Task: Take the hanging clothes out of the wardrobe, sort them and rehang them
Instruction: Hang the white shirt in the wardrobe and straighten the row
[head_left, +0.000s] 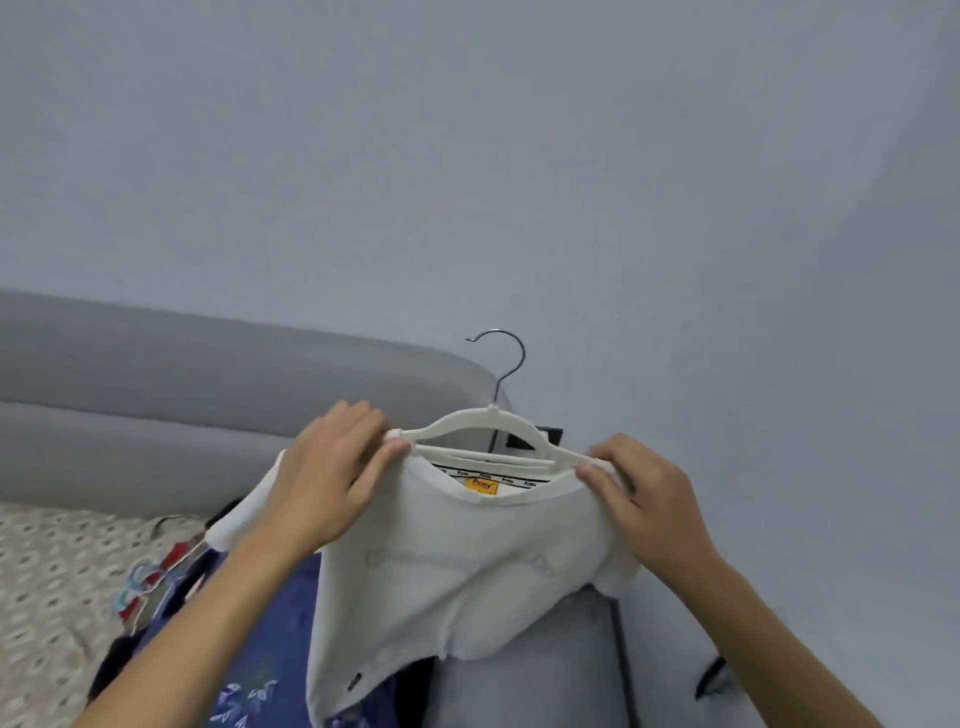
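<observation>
The left hand (327, 467) pinches the shoulder seam of a white T-shirt (467, 566) between thumb and curled fingers (353, 415), right where the cloth meets one end of a pale plastic hanger (488, 431). The right hand (644, 493) does the same at the hanger's other end, thumb on the near side and fingers folded over the fabric. Both hands are gripping shirt and hanger arm together.

The shirt is held up in the air at chest height, in front of a plain grey-blue wall (467, 156), draped over the hanger with its neckline open and a small yellow label (482, 486) showing inside the collar. It looks like thin, soft cotton jersey: it sags and creases between the hands, with a faint outline print across the chest. It is probably very light and floppy, likely to slide off the smooth hanger arms unless the shoulders sit squarely. The shoulder seams are the sensible place to hold it.

The hanger is stiff, slim and curved, with a thin metal hook (501, 358) standing upright above the centre.

Below the shirt lies a pile of other clothes, including a dark blue garment (270, 639) with a pale leaf pattern, on a bed (47, 587) with a spotted beige cover. A padded grey headboard (208, 395) runs behind.
</observation>
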